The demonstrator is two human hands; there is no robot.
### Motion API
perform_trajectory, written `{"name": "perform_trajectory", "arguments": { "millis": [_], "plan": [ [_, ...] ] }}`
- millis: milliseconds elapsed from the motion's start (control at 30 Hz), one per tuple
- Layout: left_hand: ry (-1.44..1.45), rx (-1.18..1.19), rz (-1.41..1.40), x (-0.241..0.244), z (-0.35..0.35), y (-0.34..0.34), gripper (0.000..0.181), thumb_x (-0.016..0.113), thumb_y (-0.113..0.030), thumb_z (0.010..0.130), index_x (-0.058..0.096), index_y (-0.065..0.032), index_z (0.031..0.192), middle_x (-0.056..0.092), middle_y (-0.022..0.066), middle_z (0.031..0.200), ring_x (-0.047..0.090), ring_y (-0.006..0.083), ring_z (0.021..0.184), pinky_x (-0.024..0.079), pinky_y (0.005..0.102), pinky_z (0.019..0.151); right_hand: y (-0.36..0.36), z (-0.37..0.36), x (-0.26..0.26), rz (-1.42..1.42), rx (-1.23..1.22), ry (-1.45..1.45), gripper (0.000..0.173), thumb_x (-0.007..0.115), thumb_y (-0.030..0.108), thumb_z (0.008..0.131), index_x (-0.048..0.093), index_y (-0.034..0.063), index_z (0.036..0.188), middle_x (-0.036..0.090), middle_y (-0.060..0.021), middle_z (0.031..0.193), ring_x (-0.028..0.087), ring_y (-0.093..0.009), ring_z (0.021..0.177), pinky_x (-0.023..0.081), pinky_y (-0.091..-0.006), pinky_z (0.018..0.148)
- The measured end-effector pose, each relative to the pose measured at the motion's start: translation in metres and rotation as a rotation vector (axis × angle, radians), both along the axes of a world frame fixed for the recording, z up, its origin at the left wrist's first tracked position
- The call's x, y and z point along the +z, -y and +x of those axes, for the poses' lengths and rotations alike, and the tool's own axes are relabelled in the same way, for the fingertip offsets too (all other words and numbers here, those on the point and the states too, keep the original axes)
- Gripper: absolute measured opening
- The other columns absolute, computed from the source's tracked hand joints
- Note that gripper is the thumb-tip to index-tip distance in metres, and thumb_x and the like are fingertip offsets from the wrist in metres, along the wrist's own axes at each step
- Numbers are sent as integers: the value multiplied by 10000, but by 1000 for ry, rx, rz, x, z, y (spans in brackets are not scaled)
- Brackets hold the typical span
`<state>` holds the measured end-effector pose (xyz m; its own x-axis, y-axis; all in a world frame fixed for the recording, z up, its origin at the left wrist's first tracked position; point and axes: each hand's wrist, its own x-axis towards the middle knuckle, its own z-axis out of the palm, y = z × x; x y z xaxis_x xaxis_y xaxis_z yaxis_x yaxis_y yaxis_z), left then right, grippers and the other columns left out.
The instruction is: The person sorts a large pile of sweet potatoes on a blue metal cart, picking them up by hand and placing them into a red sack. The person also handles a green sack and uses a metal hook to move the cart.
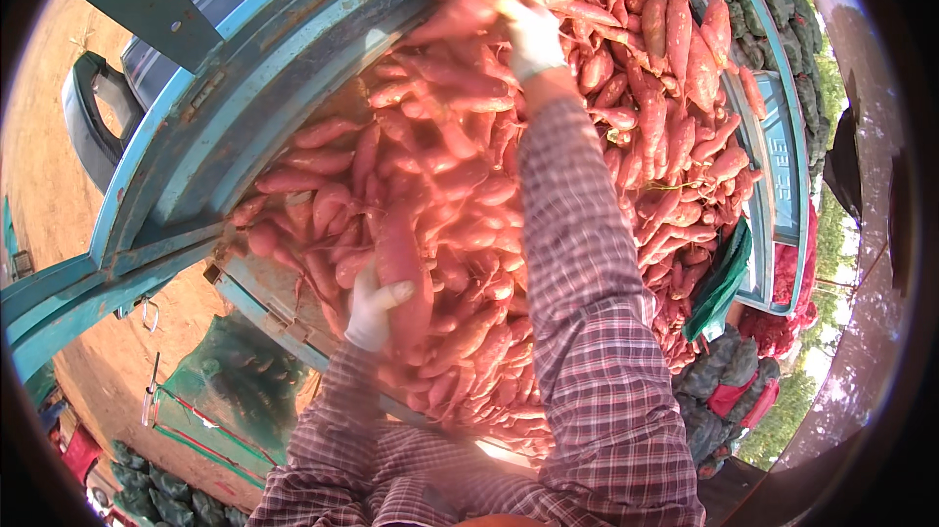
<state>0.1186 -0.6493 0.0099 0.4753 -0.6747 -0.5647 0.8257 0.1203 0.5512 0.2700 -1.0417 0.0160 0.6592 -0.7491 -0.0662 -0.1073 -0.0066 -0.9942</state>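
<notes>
A large pile of red-skinned sweet potatoes (469, 182) fills the bed of a blue metal truck in front of me. In a whitish glove, my left hand (375, 309) grips a long, thick sweet potato (403, 263) near its lower end, thumb across the front. My gloved right hand (532, 36) reaches to the far side of the pile. Its fingers close on a blurred sweet potato (462, 15) there, and another large one lies just beyond. Motion blur softens that hand's fingertips.
The truck's blue side wall (286, 36) curves along the left, and another side panel (777, 153) stands right. Below left hangs a green mesh bag (227, 380) with dark contents. Filled dark net sacks (722, 373) are stacked at right; more sacks (161, 490) lie lower left.
</notes>
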Motion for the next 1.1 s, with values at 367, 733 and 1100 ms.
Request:
{"name": "perform_trajectory", "arguments": {
  "millis": [367,733,1100],
  "plan": [
    [59,32,-95,-7,-3,0,608,714,-191,815,521,39,1344,627,96,1212,598,213,1093,463,333,976,-65,-172,83,-58,80,38,433,715,236,873,600,-34,1191,678,-92,1037,652,-165,848,546,-303,742],
    [69,198,66,72,-61,-173,760,791,-219,807,454,7,1450,597,101,1330,547,196,1221,424,340,1072,-376,-393,129,567,565,-304,634,910,71,657,609,-41,1204,696,-105,1051,671,-217,975,571,-373,860],
    [339,792,741,158,-113,-541,725,692,-293,914,379,2,1499,570,164,1378,555,238,1247,447,349,1042,-682,-262,123,316,1547,-55,738,919,148,574,654,82,1260,416,-178,1408,535,-265,1234,509,-382,1001]
  ]
}}
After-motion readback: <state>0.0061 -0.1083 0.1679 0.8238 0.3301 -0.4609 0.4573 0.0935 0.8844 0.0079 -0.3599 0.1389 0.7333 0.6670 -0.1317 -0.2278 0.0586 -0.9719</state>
